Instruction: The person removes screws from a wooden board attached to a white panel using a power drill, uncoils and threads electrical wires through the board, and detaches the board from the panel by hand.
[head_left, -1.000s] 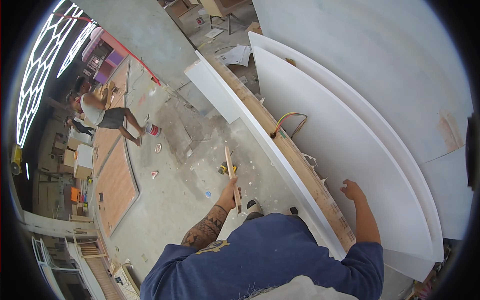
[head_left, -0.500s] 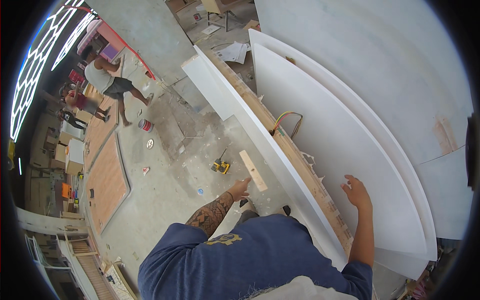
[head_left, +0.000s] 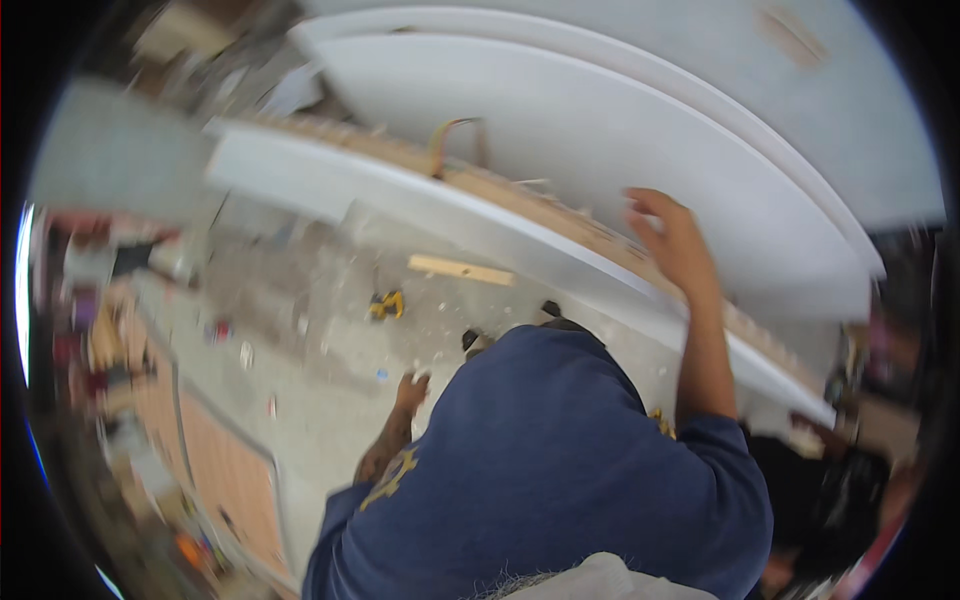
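My right hand (head_left: 668,238) is raised over the wooden top edge (head_left: 585,232) of a long white panel (head_left: 430,215), fingers curved and apart, holding nothing. Whether it touches the panel I cannot tell. Low on my left, above the concrete floor, my left hand (head_left: 412,390) hangs with its fingers apart and nothing in them. A short wooden board (head_left: 461,269) lies on the floor in front of me. Left of the board rests a yellow-and-black cordless drill (head_left: 386,304). Coloured wires (head_left: 438,145) stick up from the panel's wooden edge.
Large curved white boards (head_left: 560,110) stand behind the long panel, beside a pale wall (head_left: 840,120). At the lower right is a person in black (head_left: 825,490), close to me. Light brown panels (head_left: 232,470) lie to the left. Much of the picture is blurred.
My view has swung to the right, so the panel now runs more crosswise. My left hand has dropped back toward my side. A person in black has come into view at the lower right.
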